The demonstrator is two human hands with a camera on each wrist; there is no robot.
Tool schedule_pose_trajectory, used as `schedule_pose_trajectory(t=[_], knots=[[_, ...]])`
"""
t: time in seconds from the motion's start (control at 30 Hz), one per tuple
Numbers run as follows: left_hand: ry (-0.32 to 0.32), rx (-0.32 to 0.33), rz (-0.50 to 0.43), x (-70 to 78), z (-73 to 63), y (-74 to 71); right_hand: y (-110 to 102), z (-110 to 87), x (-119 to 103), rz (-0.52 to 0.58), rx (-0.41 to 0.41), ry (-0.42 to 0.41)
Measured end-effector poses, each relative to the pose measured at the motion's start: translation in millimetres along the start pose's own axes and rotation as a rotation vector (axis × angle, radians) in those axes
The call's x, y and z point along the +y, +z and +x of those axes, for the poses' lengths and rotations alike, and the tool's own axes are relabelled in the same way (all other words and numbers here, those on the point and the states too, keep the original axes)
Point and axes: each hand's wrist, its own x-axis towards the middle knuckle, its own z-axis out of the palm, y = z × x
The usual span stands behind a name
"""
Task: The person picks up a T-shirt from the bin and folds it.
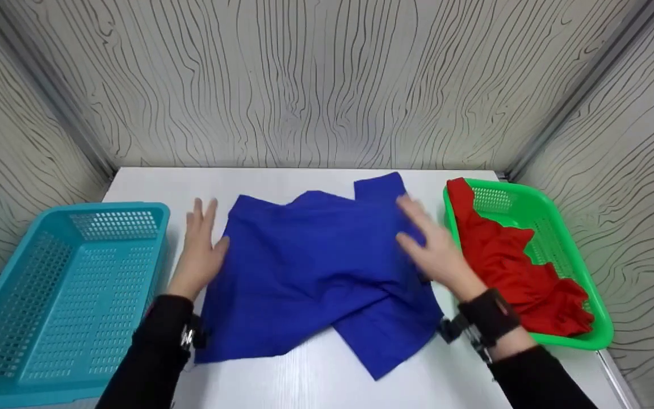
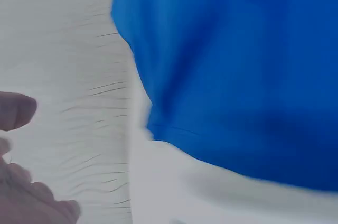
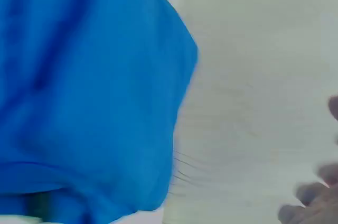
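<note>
A blue piece of cloth, maybe a garment, lies spread and creased on the white table, with one strip poking out at the back right and a corner at the front. My left hand is beside its left edge, fingers straight and thumb apart. Over its right edge, my right hand is blurred, with fingers extended and nothing held. In the left wrist view the blue cloth is apart from the fingertips at lower left. The right wrist view has the cloth at left and blurred fingertips at right.
A teal plastic basket stands on the left, its perforated bottom showing. To the right is a green basket with a crumpled red cloth in it, one end over the rim. Patterned panels enclose the table.
</note>
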Motion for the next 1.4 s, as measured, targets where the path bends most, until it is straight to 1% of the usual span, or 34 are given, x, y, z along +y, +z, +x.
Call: schedule_pose_trajectory(t=[0.07,0.1,0.17,0.23,0.27,0.3,0.33,0.37,0.43,0.5,0.53,0.57,0.6,0.63,0.67,0.73,0.8,0.87,0.93,0.97,1.0,1.03,1.07,1.1,1.13,1.17,1.2,1.23,1.27,1.3,1.33,1.37,1.4], knots=[[0.058,-0.064,0.185,-17.0,-21.0,19.2,31.0,-34.7,7.4,-0.249,-0.121,-0.071],[0.081,-0.111,0.264,-25.2,-33.3,28.0,46.5,-53.1,12.2,-0.346,-0.197,-0.107],[0.112,-0.227,0.334,-38.2,-55.2,40.1,67.7,-84.8,20.6,-0.446,-0.357,-0.078],[0.161,-0.334,0.398,-51.1,-75.7,48.1,82.1,-111.0,32.1,-0.505,-0.479,-0.026],[0.179,-0.379,0.432,-56.3,-84.4,50.6,86.6,-120.8,39.5,-0.536,-0.518,-0.01],[0.201,-0.417,0.465,-60.5,-91.7,52.2,89.7,-128.3,47.6,-0.559,-0.529,-0.011],[0.22,-0.442,0.493,-64.5,-98.4,53.4,91.7,-134.2,55.8,-0.599,-0.509,-0.038],[0.244,-0.451,0.529,-68.0,-104.0,54.1,92.6,-138.4,64.4,-0.642,-0.457,-0.096],[0.308,-0.419,0.618,-73.6,-110.9,55.3,90.8,-141.9,79.0,-0.725,-0.319,-0.225],[0.38,-0.359,0.719,-77.0,-114.4,55.2,86.6,-141.9,88.5,-0.788,-0.151,-0.331],[0.408,-0.327,0.77,-78.9,-115.3,54.8,83.4,-141.4,91.1,-0.807,-0.073,-0.369],[0.434,-0.293,0.818,-80.3,-115.6,54.0,79.9,-141.0,92.9,-0.81,-0.008,-0.391],[0.442,-0.268,0.852,-81.1,-115.6,53.1,76.2,-140.8,93.1,-0.797,0.042,-0.397],[0.428,-0.253,0.869,-81.0,-115.4,51.9,72.9,-140.9,92.9,-0.776,0.091,-0.399],[0.4,-0.238,0.876,-80.7,-115.4,50.7,69.8,-141.3,92.0,-0.75,0.139,-0.396],[0.312,-0.201,0.848,-78.4,-115.3,47.8,64.0,-142.5,88.3,-0.673,0.227,-0.384],[0.242,-0.139,0.8,-74.6,-114.9,44.7,59.8,-143.7,83.9,-0.554,0.291,-0.362],[0.216,-0.071,0.77,-70.6,-114.5,41.5,56.5,-144.6,79.2,-0.422,0.336,-0.309],[0.231,-0.027,0.767,-67.4,-114.5,37.9,53.7,-145.2,74.6,-0.29,0.371,-0.229],[0.251,-0.017,0.775,-66.2,-114.4,36.1,52.3,-145.1,72.5,-0.231,0.374,-0.181],[0.271,-0.006,0.786,-65.5,-114.6,34.5,50.9,-145.0,70.8,-0.198,0.367,-0.127],[0.29,-0.003,0.802,-65.4,-114.8,33.2,49.7,-144.7,69.8,-0.203,0.353,-0.082],[0.308,-0.006,0.823,-65.4,-115.5,32.1,48.8,-144.6,69.5,-0.244,0.331,-0.051],[0.328,-0.01,0.842,-66.1,-116.2,31.2,48.2,-145.0,70.2,-0.31,0.295,-0.031],[0.349,-0.015,0.859,-67.2,-117.0,30.7,47.5,-145.9,71.9,-0.406,0.25,-0.038],[0.366,-0.027,0.873,-68.5,-118.1,30.4,47.2,-147.2,74.0,-0.515,0.204,-0.071],[0.383,-0.036,0.883,-70.4,-119.5,30.4,47.4,-149.0,76.1,-0.614,0.17,-0.133],[0.403,-0.054,0.891,-72.3,-121.0,30.7,47.8,-151.3,78.4,-0.689,0.143,-0.223],[0.423,-0.073,0.893,-74.7,-122.6,30.9,48.3,-154.7,79.9,-0.736,0.116,-0.321],[0.442,-0.088,0.891,-77.3,-124.1,31.0,49.3,-158.4,81.2,-0.755,0.089,-0.419],[0.456,-0.1,0.885,-79.7,-125.5,31.1,50.7,-161.9,81.7,-0.748,0.049,-0.508],[0.461,-0.114,0.879,-81.8,-126.6,31.2,52.3,-165.5,81.4,-0.731,-0.006,-0.569],[0.46,-0.123,0.872,-83.7,-127.5,31.1,53.9,-169.0,80.6,-0.714,-0.078,-0.601]])
